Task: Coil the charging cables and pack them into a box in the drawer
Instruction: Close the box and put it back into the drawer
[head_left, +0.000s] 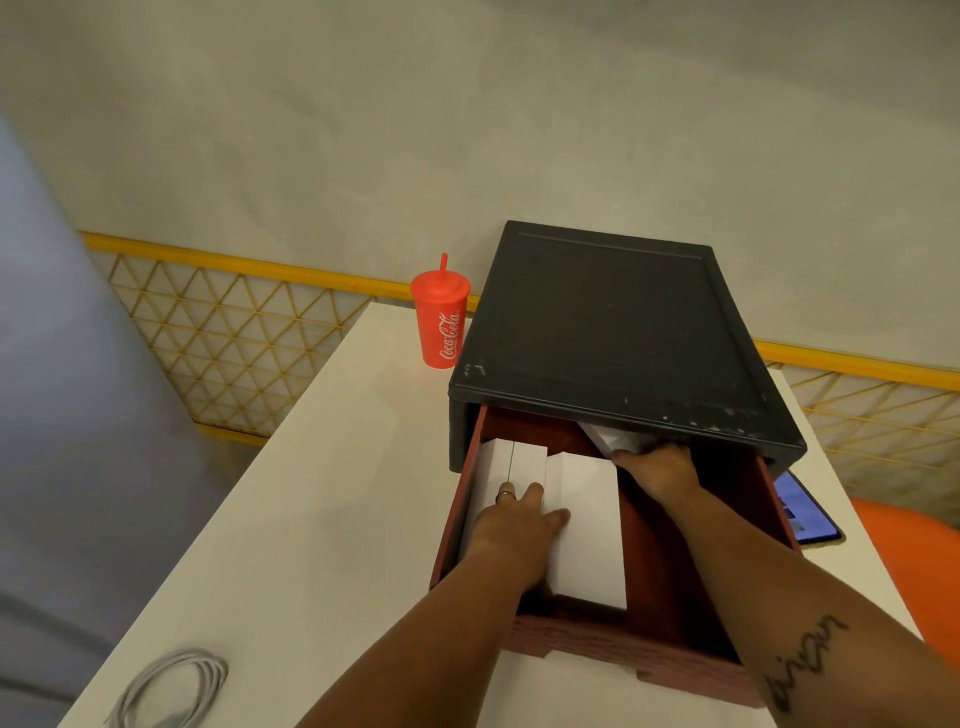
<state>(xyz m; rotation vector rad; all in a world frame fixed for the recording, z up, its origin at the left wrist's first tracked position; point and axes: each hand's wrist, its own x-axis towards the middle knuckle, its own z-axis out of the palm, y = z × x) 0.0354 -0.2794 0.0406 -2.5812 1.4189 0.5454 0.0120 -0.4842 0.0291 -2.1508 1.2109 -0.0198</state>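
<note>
Coiled cable (171, 688) lies on the table's (311, 519) near corner, cut off by the frame. Left hand (519, 517) rests flat-fingered on white boxes (587, 530) in the open drawer (571, 636). Right hand (657, 467) grips a white piece (615, 441) at the back, half hidden under the black cabinet (608, 322).

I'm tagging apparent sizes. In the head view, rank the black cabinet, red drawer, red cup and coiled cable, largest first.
1. black cabinet
2. red drawer
3. red cup and coiled cable: about alike; the cable is nearer and cropped by the frame edge, so I leave them unranked.
</note>
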